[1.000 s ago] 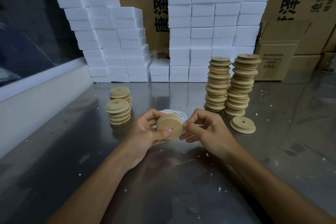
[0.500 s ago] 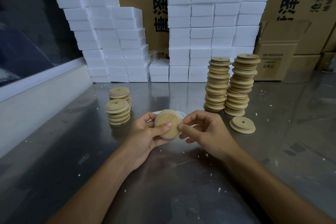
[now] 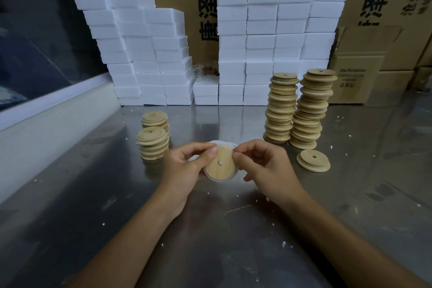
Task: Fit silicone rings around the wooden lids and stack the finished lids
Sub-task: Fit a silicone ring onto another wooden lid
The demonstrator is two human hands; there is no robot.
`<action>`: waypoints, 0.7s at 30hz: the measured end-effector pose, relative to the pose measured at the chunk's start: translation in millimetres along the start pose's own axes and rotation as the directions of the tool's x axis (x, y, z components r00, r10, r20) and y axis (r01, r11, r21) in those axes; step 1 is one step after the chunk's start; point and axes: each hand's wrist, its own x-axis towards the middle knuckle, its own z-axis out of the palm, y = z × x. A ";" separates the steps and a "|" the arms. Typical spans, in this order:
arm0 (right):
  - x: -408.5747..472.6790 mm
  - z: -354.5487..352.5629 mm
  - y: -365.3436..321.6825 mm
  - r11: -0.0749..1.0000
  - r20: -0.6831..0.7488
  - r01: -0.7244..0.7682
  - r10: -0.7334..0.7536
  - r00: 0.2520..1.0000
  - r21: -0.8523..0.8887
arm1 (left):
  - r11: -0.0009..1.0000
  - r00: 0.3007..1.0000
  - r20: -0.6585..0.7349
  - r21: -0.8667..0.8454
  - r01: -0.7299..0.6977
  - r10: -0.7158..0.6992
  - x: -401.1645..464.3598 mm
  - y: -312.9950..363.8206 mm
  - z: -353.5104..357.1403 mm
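Above the middle of the steel worktop [image 3: 233, 241], both hands meet around one wooden lid [image 3: 221, 166], held tilted so its flat round face and small centre hole look back toward the camera. A translucent silicone ring [image 3: 219, 179] shows as a pale band along the lid's lower edge. The left hand [image 3: 184, 168] comes in from the lower left with the forearm angled up across the worktop; its fingers curl behind the lid and its thumb lies over the upper left of the face, gripping it. The right hand [image 3: 266, 166] reaches in from the lower right, wrist bent inward, its thumb and forefinger pinched together at the lid's upper right rim, where the ring sits; the other fingers are curled loosely beneath. Just behind the held lid, a few pale rings [image 3: 224, 144] lie on the worktop, mostly hidden by the hands.

Toward the left of the worktop stand two short stacks of lids [image 3: 153, 142], one just behind the other. Toward the right, two tall stacks of lids [image 3: 297, 110] stand side by side and lean a little, and a single lid [image 3: 313, 160] lies flat just in front of them. Along the far edge of the worktop, white foam blocks [image 3: 268, 37] are piled in columns, with cardboard boxes [image 3: 364, 72] behind them and at the far right corner. Small white crumbs are scattered over the steel.
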 end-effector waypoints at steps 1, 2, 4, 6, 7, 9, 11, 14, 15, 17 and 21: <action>-0.7 1.4 -0.6 1.000 0.028 -0.006 0.006 1.000 0.002 | 0.999 0.999 -0.004 -0.040 0.034 -0.034 0.2 0.7 0.1; -1.8 2.8 -0.4 1.000 0.069 -0.024 0.023 0.997 0.013 | 0.995 0.998 -0.003 -0.082 0.062 -0.063 -0.2 2.0 0.5; -3.6 5.8 1.7 0.996 0.152 -0.081 0.074 0.986 0.038 | 0.986 0.996 -0.009 -0.144 0.090 -0.092 -0.4 3.5 0.2; -3.9 7.7 4.4 0.994 0.173 -0.104 0.095 0.980 0.039 | 0.987 0.996 -0.018 -0.135 0.083 -0.087 -0.4 4.4 -0.7; -3.5 7.9 5.5 0.994 0.163 -0.100 0.092 0.982 0.044 | 0.991 0.997 -0.013 -0.110 0.073 -0.074 -0.9 4.8 -0.9; -1.7 5.7 6.6 0.996 0.128 -0.077 0.070 0.989 0.053 | 0.998 0.999 0.014 -0.053 0.040 -0.040 -1.4 5.8 -0.6; 0.2 2.3 6.1 0.999 0.091 -0.043 0.040 0.995 0.032 | 1.000 0.998 0.061 0.009 0.009 -0.010 -2.1 6.7 0.3; 1.8 -1.2 4.7 1.000 0.056 0.009 -0.007 0.998 -0.025 | 0.998 0.991 0.132 0.061 0.002 -0.010 -4.4 8.9 1.7; 1.7 -1.8 4.2 0.999 0.051 0.021 -0.018 0.999 -0.044 | 0.998 0.989 0.149 0.069 0.000 -0.011 -4.5 8.8 1.6; 1.0 -2.1 3.0 0.997 0.048 0.038 -0.034 0.998 -0.067 | 0.997 0.988 0.156 0.071 -0.002 -0.009 -4.5 8.9 1.6; -1.6 1.6 2.7 0.999 0.091 -0.012 0.015 0.996 -0.034 | 0.999 0.995 0.087 -0.017 0.043 -0.041 -3.8 7.8 1.3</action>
